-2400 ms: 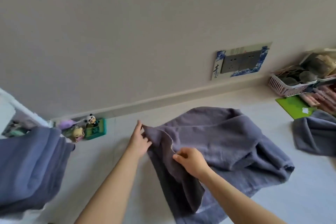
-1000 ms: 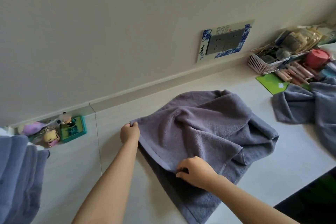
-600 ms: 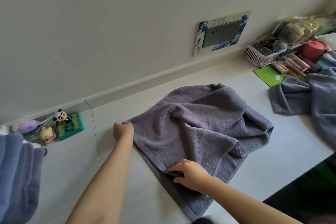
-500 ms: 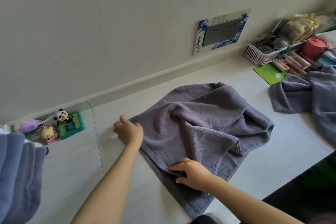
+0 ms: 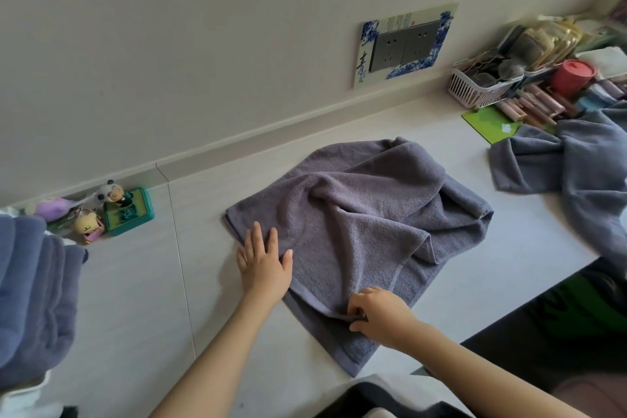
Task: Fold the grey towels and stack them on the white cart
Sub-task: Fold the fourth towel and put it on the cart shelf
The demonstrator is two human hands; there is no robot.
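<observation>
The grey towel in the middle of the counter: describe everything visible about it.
The grey terry-cloth towel lies on the white counter, partly doubled over, with a flat hemmed border along its near edges. Its right half is rumpled into ridges and loose folds; the left part lies flatter. The left hand presses flat on its left corner area, fingers spread. The right hand pinches the hem at the near edge.

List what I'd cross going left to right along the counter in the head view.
Folded blue-grey towels → toy figurines → left hand → right hand → unfolded grey towel → red cup.
</observation>
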